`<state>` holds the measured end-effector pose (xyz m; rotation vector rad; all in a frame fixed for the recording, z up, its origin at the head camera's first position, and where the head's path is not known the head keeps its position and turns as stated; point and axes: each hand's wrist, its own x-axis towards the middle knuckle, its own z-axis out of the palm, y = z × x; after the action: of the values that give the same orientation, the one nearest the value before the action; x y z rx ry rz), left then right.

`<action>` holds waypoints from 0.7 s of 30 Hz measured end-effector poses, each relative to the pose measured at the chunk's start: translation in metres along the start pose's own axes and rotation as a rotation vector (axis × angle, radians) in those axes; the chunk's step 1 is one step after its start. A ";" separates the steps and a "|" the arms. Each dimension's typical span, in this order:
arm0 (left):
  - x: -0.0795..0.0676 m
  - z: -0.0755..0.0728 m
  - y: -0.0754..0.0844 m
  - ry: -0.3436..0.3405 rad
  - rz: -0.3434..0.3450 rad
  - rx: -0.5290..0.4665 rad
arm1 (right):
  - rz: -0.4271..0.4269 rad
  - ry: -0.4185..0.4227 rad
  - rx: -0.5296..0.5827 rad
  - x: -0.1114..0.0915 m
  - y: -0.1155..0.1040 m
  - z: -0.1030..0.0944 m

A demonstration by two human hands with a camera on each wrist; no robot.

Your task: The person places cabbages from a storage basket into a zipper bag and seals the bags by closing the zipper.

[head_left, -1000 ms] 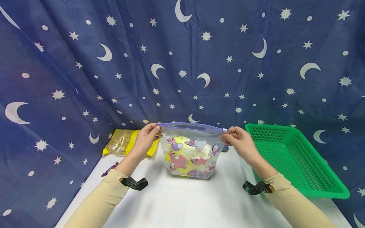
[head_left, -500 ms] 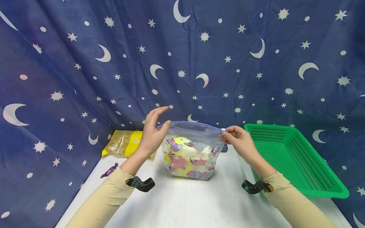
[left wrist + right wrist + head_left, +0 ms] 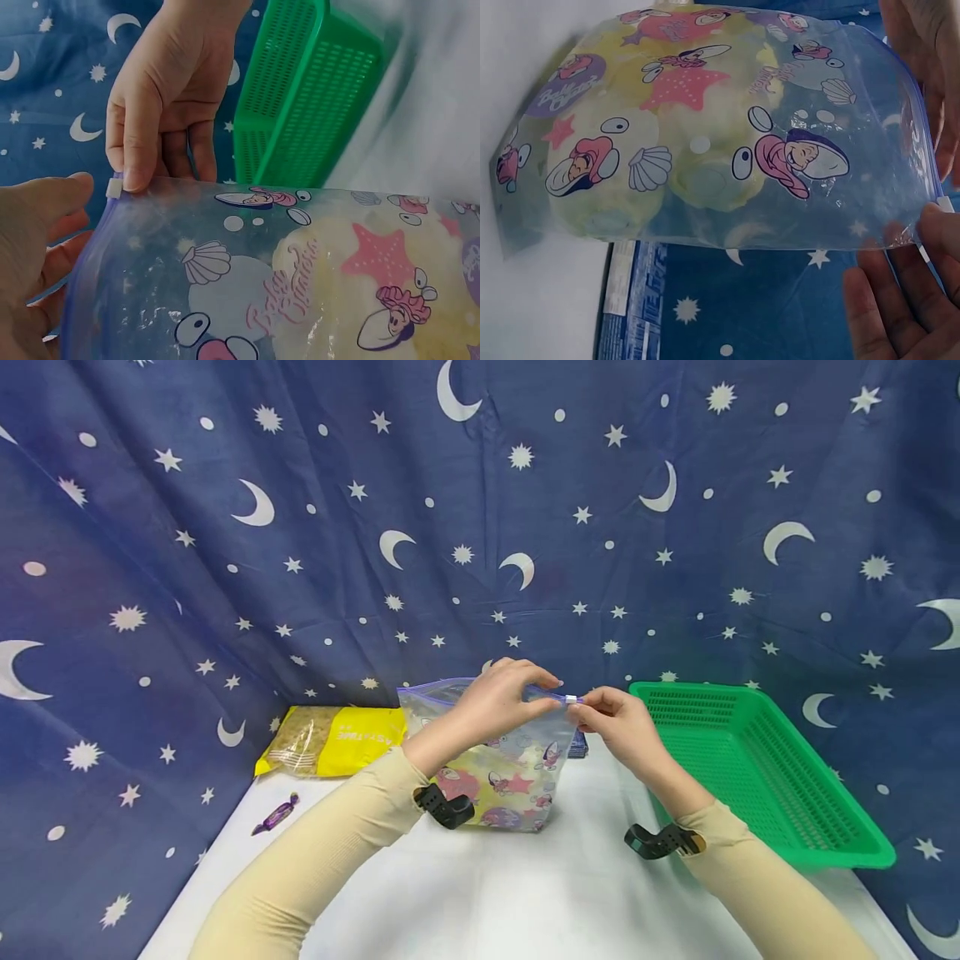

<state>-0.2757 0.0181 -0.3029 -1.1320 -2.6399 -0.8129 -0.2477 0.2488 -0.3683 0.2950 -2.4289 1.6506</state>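
A clear zip bag point(image 3: 517, 785) with a purple zip edge and printed cartoon shells and starfish stands upright on the table. Pale yellow, rounded things point(image 3: 712, 180) show through its plastic. My right hand point(image 3: 621, 727) pinches the bag's top right corner between thumb and fingers, right beside the white slider point(image 3: 115, 187). My left hand point(image 3: 504, 697) reaches across the front of the bag. In the left wrist view its thumb and fingers are apart, just short of the slider, and hold nothing. Left of the slider, the bag's mouth gapes.
A green plastic basket point(image 3: 855, 852) stands at the right. At the back left lies a yellow food packet point(image 3: 363, 743), with a purple wrapped candy point(image 3: 277, 814) in front of it. Behind the bag is a dark blue printed pack point(image 3: 649, 300). A starry curtain point(image 3: 360, 560) hangs behind.
My left hand has let go of the bag's top left corner and moved right, over to the slider end. The right hand keeps its pinch on the right corner.
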 end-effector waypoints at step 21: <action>0.026 0.017 0.002 -0.074 -0.013 0.083 | -0.011 -0.014 0.007 0.002 -0.002 0.001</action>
<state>-0.2914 0.0453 -0.3075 -1.1465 -2.7163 -0.6689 -0.2488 0.2470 -0.3665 0.3214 -2.4272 1.6580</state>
